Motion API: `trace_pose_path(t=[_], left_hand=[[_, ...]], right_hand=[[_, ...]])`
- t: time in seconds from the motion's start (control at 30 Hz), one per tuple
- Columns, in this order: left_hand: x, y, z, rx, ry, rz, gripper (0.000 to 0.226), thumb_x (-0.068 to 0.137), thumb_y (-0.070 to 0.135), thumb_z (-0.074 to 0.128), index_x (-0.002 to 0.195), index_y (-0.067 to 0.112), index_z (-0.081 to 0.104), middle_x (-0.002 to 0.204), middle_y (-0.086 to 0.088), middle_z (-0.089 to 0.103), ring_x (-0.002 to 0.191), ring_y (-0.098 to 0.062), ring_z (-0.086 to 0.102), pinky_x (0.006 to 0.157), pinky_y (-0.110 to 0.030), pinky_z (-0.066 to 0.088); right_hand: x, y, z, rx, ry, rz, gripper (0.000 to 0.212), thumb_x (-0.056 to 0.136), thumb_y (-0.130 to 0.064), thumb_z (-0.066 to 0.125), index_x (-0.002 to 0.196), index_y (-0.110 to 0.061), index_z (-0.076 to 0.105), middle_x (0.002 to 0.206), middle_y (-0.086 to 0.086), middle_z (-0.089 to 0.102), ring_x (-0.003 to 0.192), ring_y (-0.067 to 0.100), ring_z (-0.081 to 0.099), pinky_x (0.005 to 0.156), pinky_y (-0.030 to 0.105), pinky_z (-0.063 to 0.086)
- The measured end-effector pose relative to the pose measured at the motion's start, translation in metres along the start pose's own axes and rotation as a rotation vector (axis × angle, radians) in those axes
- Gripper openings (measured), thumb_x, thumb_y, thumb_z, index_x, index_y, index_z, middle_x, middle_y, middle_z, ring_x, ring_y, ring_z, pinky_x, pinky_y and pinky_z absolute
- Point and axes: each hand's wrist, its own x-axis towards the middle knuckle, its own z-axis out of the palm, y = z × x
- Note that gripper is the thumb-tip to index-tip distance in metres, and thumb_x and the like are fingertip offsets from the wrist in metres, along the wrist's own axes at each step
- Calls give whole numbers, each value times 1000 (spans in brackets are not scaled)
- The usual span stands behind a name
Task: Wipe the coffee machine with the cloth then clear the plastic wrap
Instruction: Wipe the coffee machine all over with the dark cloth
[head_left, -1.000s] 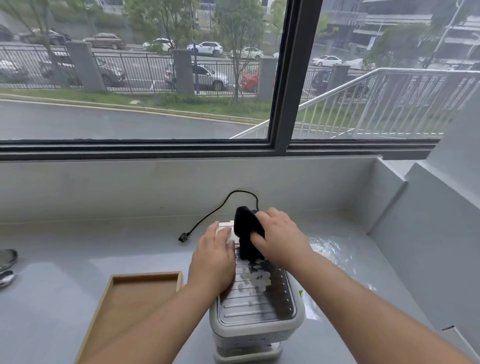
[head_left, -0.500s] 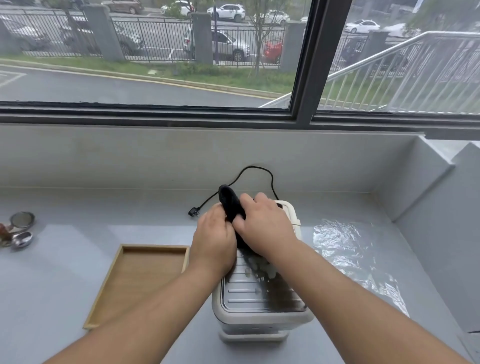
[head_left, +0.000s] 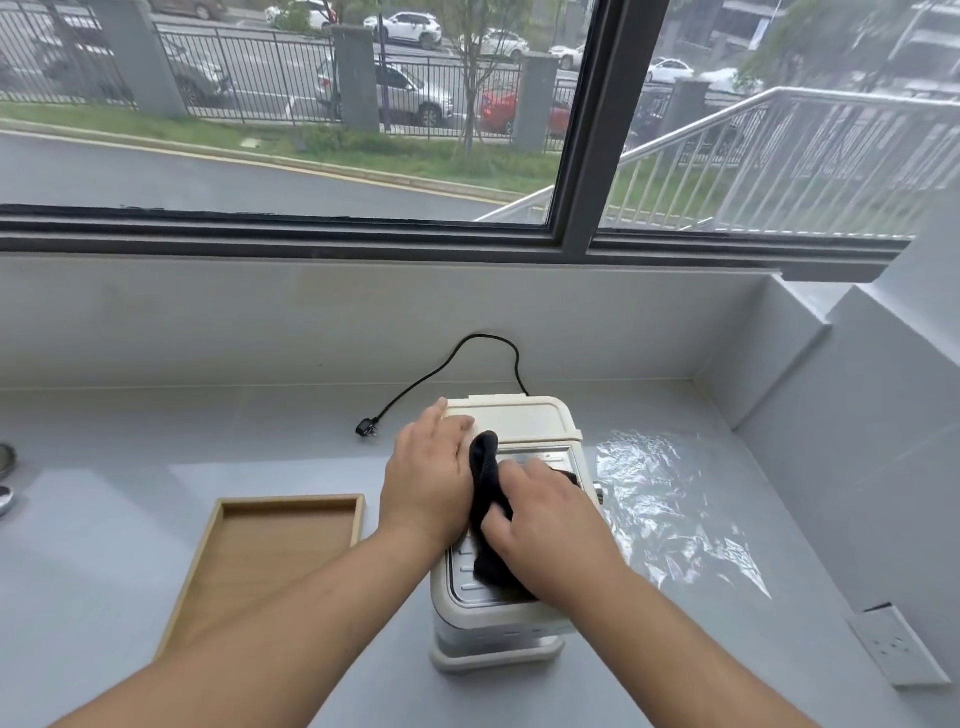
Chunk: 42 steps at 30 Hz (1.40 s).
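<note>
head view: left hand (head_left: 427, 478) lies flat, fingers spread, bracing the coffee machine (head_left: 511, 525) mid-counter, so the right hand (head_left: 540, 525) can press the black cloth (head_left: 485, 467) onto its top; plastic wrap (head_left: 670, 499) waits just right.

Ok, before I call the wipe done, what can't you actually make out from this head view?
- Metal top of the coffee machine: largely covered by the left hand, the right hand and the black cloth, so leftover marks are hidden.
- Machine front: faces away from the camera, unseen.
- Metal items at far left: cut off by the frame edge.
- Plastic wrap: clear and glary, its edges are uncertain.
</note>
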Motion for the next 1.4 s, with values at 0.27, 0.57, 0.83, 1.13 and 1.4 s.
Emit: trace_pose_path(t=[0.27,0.57,0.83,1.13,1.4], left_hand=[[2,-5,12,170,0,108,42,109,34,45,149,23,54,170,0,32,161,-23,16,130,-43,7],[7,-10,13,145,-9,112,46,111,37,34,150,23,54,169,1,34,160,-22,16,130,-44,13],[6,-8,6,27,-11,115,41,108,33,44,144,22,60,167,4,38,158,-15,16,127,-34,19],[9,-6,5,-72,72,81,16,102,17,46,94,31,47,112,4,60,118,-25,52,98,-40,45],[5,-7,5,-390,245,-187,17,95,53,36,91,39,45,94,15,60,90,-18,56,77,-35,38]], right_hand=[[-54,-4,-5,-35,-45,83,16,91,-40,43,88,-25,39,86,-6,43,85,26,50,75,41,43],[-25,15,-10,-42,35,199,22,92,-33,47,78,-24,32,80,-6,43,78,26,46,68,41,35],[48,31,-7,-189,161,164,10,94,-26,49,93,-18,43,87,2,41,79,31,45,67,40,32],[112,0,13,-32,119,32,11,93,-23,52,100,-14,49,98,9,51,93,36,54,78,46,44],[93,-12,19,127,131,-120,20,98,-31,51,86,-24,37,85,-3,40,84,26,45,72,37,29]])
